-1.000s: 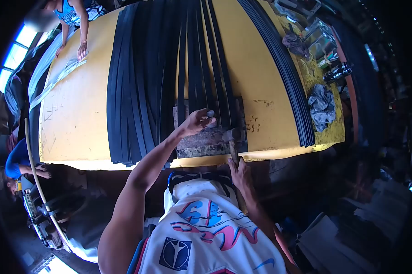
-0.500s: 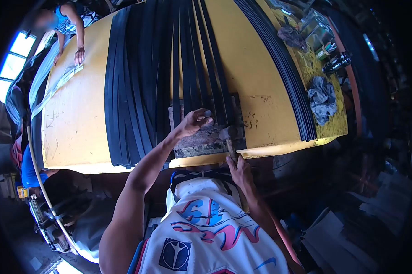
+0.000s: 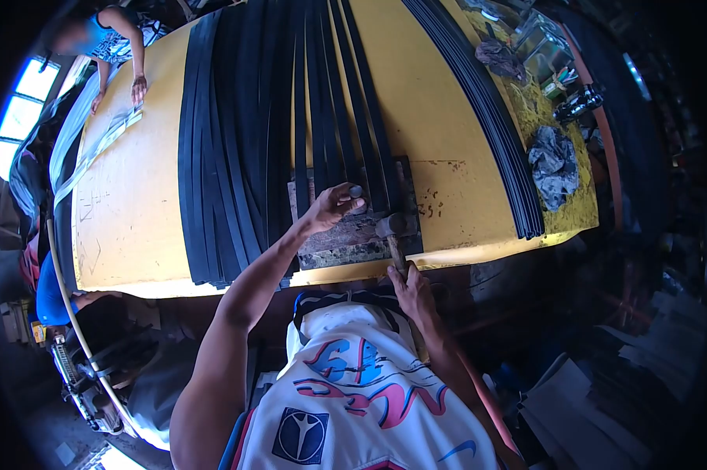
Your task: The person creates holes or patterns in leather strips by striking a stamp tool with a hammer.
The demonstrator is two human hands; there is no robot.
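Observation:
My left hand [image 3: 331,208] is closed around an upright metal punch [image 3: 356,191], whose round top shows above the fingers. Its lower end is hidden by the hand. Under it lies a worn wooden board [image 3: 322,258] at the near edge of the yellow table. My right hand [image 3: 411,288] grips the wooden handle of a hammer [image 3: 393,226], its head low over the board, to the right of the punch. Narrow black strips [image 3: 353,102] run from the far side of the table onto the board, their near ends close to both tools.
A wide bundle of black strips [image 3: 220,141] covers the yellow table [image 3: 126,243] left of the board. Another stack [image 3: 490,125] lies at the right, beside a crumpled dark cloth [image 3: 553,168]. At the far left, a person's hand [image 3: 138,90] touches pale strips [image 3: 103,145].
Both hands keep nearly the same places, still holding the punch and the hammer. The other person's hand at the far left has shifted slightly.

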